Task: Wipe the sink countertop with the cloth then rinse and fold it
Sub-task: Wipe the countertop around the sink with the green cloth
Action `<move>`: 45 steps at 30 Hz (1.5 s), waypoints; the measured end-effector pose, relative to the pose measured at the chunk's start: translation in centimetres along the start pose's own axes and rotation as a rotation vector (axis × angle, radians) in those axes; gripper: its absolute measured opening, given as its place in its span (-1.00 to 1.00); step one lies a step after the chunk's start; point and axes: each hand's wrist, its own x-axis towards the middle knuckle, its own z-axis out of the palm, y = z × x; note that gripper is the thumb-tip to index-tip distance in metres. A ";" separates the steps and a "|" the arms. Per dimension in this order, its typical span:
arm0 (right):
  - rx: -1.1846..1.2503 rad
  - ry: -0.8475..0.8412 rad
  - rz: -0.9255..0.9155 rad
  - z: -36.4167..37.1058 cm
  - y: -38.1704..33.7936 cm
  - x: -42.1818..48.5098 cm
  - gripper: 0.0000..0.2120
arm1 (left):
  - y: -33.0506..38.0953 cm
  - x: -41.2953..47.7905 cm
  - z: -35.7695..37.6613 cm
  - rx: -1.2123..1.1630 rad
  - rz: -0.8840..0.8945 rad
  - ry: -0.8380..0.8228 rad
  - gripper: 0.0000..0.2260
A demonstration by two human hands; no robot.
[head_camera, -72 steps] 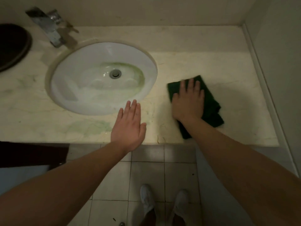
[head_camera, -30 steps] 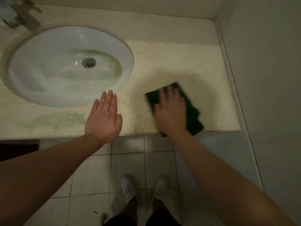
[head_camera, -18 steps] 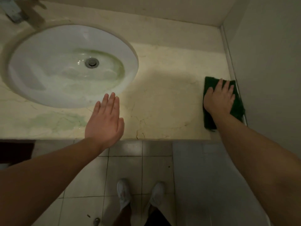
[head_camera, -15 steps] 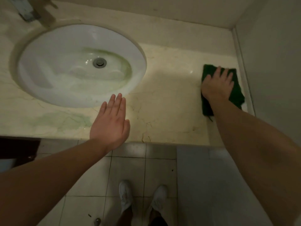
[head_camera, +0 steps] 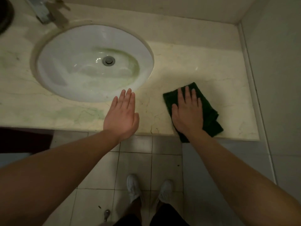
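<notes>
right hand (head_camera: 187, 111) flat on cloth (head_camera: 208, 111) | left hand (head_camera: 121, 118) flat

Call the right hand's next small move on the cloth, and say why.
Probably slide the green cloth away from the front edge, toward the back wall. The right hand presses flat on it, one corner hangs over the countertop edge, and the stretch right of the sink basin lies ahead.

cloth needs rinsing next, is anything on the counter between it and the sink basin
Nothing visible. Bare countertop lies between the green cloth, under the right hand, and the basin. The left hand is flat by the basin's front rim, just beside that path.
</notes>
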 end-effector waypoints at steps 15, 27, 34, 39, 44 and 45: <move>0.514 0.076 0.205 -2.1 4.8 -0.4 -0.49 | 16.1 6.9 -2.1 -0.187 -0.004 -0.014 -0.41; 0.145 0.023 -0.092 0.7 -1.5 -0.4 -0.35 | 4.7 1.2 -1.1 0.105 0.036 -0.125 -0.34; 0.066 0.067 -0.083 1.7 -3.7 -1.2 -0.38 | 2.4 0.4 -1.3 0.114 -0.119 -0.121 -0.32; 0.056 0.064 -0.028 2.0 -4.4 -1.4 -0.37 | 4.5 1.6 -0.4 0.132 0.051 -0.145 -0.35; 0.089 0.053 -0.006 2.3 -11.2 -3.1 -0.34 | -3.1 -1.3 -1.0 0.124 0.260 -0.118 -0.36; 0.095 0.052 -0.028 2.5 -13.3 -3.3 -0.34 | -5.1 -2.1 -1.5 0.138 0.259 -0.131 -0.36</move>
